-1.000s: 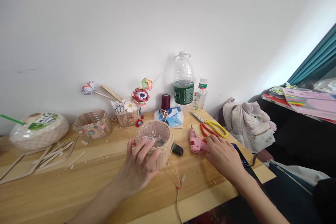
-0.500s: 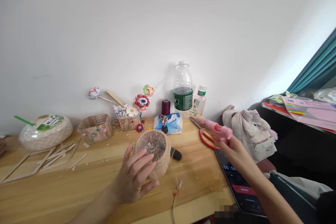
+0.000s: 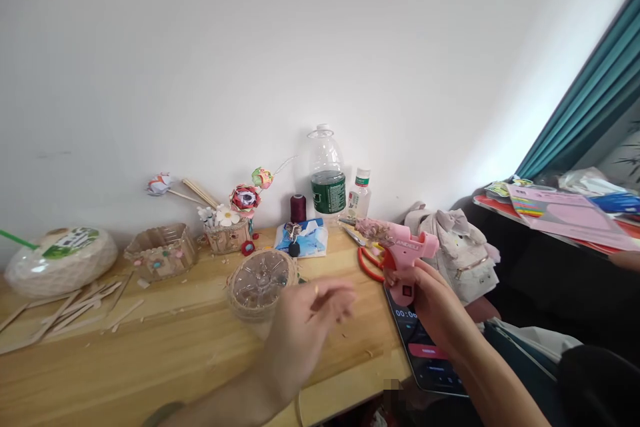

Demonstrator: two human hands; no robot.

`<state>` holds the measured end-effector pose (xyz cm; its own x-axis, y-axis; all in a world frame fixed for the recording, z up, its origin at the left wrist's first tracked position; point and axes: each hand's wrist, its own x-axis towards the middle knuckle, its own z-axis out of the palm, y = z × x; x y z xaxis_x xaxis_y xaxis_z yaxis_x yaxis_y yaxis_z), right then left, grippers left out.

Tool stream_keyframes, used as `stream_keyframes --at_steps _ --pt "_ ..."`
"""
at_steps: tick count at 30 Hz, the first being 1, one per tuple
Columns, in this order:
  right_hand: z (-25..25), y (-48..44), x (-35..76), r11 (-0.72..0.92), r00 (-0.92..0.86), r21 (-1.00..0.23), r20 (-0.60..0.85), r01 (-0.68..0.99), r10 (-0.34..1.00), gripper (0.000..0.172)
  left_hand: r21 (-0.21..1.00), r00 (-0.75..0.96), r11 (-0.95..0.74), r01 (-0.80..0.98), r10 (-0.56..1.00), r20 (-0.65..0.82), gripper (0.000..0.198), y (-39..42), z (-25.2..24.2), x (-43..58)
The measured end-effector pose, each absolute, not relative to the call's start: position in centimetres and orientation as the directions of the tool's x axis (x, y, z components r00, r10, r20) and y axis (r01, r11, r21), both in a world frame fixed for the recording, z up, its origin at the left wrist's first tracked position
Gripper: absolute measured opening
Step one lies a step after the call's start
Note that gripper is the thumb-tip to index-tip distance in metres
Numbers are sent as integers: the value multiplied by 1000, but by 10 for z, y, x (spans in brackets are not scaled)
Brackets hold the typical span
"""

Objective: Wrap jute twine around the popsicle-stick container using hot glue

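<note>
1. Grips, in the right hand [image 3: 427,295], a pink plastic glue gun [image 3: 407,250] by its handle, with fingers wrapped round it and the whole tool raised off the table.
2. Points the barrel leftward, with its long axis roughly crosswise to the view and the nozzle on the left-hand end.
3. Holds the left hand [image 3: 303,327] over the table, left of the glue gun, with fingers loosely curled; too blurred to tell of any thin thing pinched there.
4. Sets the round, open container [image 3: 245,310] of clear plastic with a tan twine rim just left of the left hand, far nearer to it than to the right.
5. Opens that container upward, showing a ribbed, clear plastic bottom.
6. Passes, below the glue gun, to red-and-yellow-handled scissors [image 3: 367,269] and a black smartphone [image 3: 425,350] with a lit screen.
7. Shows, behind the round container, a small tan basket [image 3: 220,242] filled with a white daisy-like flower and folded-paper blooms [image 3: 245,198].
8. Presents, farther left, an angular clear plastic box [image 3: 163,265] clad in tan wood strips with coloured buttons.
9. Ends near the wall with a large, clear, green-labelled bottle [image 3: 329,193].
</note>
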<state>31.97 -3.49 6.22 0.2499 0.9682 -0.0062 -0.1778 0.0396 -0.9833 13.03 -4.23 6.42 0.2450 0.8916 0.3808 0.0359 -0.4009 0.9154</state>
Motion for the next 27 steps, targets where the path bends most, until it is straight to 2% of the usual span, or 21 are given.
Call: stream_keyframes --at_steps 2,4,10,13,17,20,22,25,27 --pt "59 -36 318 33 258 -982 -17 -188 966 11 978 197 -182 -102 960 199 23 -32 69 152" --pt "57 -37 314 22 267 -982 -31 -190 963 11 973 185 -31 -229 980 75 36 -22 72 168" --pt "55 -42 305 -2 266 -985 -49 -173 963 12 896 177 105 -431 984 -30 24 -15 73 183" --pt "51 -40 308 49 353 -988 -7 -149 936 16 880 259 213 -423 960 -108 27 -22 66 176" --pt "37 -31 311 117 477 -990 68 -73 876 19 910 476 349 -226 854 -209 39 -41 53 150" --pt "24 -21 307 103 457 -992 126 75 881 20 966 516 234 -111 844 -145 36 -56 44 115" --pt "14 -13 301 105 407 -973 182 204 895 24 992 455 93 -81 889 -46 31 -60 40 83" --pt "0 0 291 141 344 -921 274 364 898 36 986 237 -163 40 960 149 22 -54 36 30" --pt "-10 7 285 164 322 -870 339 465 884 39 970 15 -184 159 983 184 26 -42 33 -4"
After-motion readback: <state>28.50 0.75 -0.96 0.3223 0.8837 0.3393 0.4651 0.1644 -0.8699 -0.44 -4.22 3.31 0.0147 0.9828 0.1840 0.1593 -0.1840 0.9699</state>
